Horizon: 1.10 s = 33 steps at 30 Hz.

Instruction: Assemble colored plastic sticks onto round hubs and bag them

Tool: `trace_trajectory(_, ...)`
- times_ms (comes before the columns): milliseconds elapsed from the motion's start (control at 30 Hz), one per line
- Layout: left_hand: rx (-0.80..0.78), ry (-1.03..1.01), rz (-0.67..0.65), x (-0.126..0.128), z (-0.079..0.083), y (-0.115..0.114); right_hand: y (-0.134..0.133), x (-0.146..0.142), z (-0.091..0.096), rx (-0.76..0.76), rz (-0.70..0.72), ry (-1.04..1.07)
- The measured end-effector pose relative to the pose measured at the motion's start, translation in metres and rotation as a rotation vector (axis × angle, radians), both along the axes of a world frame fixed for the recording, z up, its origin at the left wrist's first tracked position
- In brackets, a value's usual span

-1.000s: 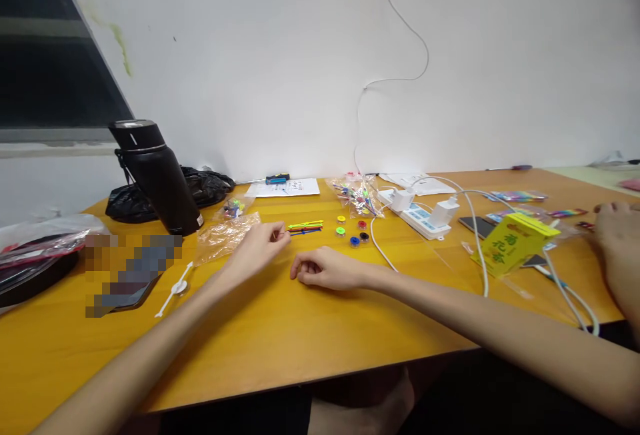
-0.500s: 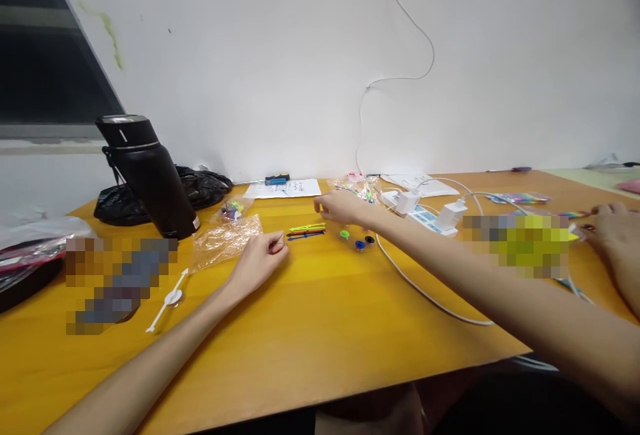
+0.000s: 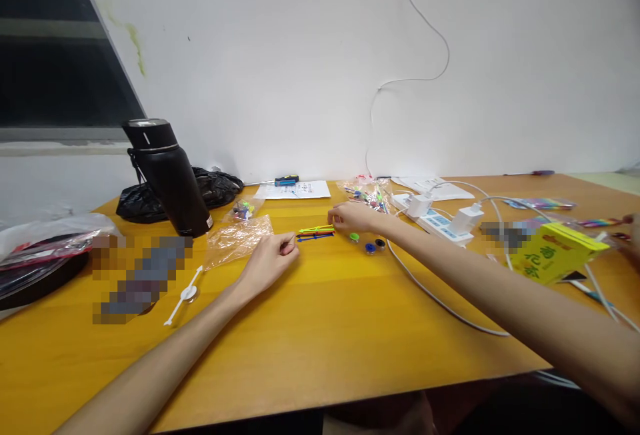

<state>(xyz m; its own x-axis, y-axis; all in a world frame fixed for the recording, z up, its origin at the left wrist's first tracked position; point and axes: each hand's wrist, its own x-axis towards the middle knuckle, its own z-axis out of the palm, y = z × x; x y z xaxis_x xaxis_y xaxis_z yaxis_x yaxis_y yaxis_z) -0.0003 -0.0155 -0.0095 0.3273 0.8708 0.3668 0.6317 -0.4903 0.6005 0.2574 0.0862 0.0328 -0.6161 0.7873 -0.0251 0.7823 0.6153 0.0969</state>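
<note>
At the middle of the yellow table (image 3: 325, 335), a small bundle of coloured sticks (image 3: 315, 232) lies flat, with a hand at each end.

Left hand (image 3: 273, 258): rests on the table at the near-left end of the sticks. The fingers are curled shut and the thumb is pressed to the forefinger. What the pinch holds, if anything, is too small to tell.

Right hand (image 3: 353, 217): reaches across with fingers bent down over the far-right end of the sticks. Contact or grip cannot be told from this view. Green, blue and black discs (image 3: 370, 248) lie just beside it on the near side. A clear bag of parts (image 3: 369, 194) lies just behind it.

Also present:
- an empty-looking clear bag (image 3: 239, 238) left of the sticks
- a black flask (image 3: 170, 178)
- a white power strip (image 3: 440, 223) with its cables
- a yellow box (image 3: 555, 252)

Judgement on handling: the sticks are thin and light. One stick is best taken by its end between fingertips, with the other hand steadying the rest. The wrist should stay clear of the loose discs so that nothing rolls.

Change from earlier frames: one second ago the right hand lay closed on the table near the person. Half a second ago it was up by the bag of parts. Now it is lower, at the stick ends. A yellow and a red disc seen one second ago do not show now. The left hand has kept its place.
</note>
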Motion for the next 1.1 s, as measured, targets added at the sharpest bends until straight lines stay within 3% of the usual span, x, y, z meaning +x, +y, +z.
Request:
trace_trajectory(533,-0.015,-0.001,-0.009,0.0,0.0,-0.001,0.003,0.006,-0.003,-0.019,0.015,0.036)
trace_trajectory(933,-0.012,0.002,-0.013,-0.001,0.003,-0.001,0.002,0.016,0.004,-0.075,-0.162,-0.041)
trace_trajectory(1100,-0.081,-0.159,-0.038,0.001,0.0,0.003,0.002,0.009,0.009,-0.021,-0.151,0.021)
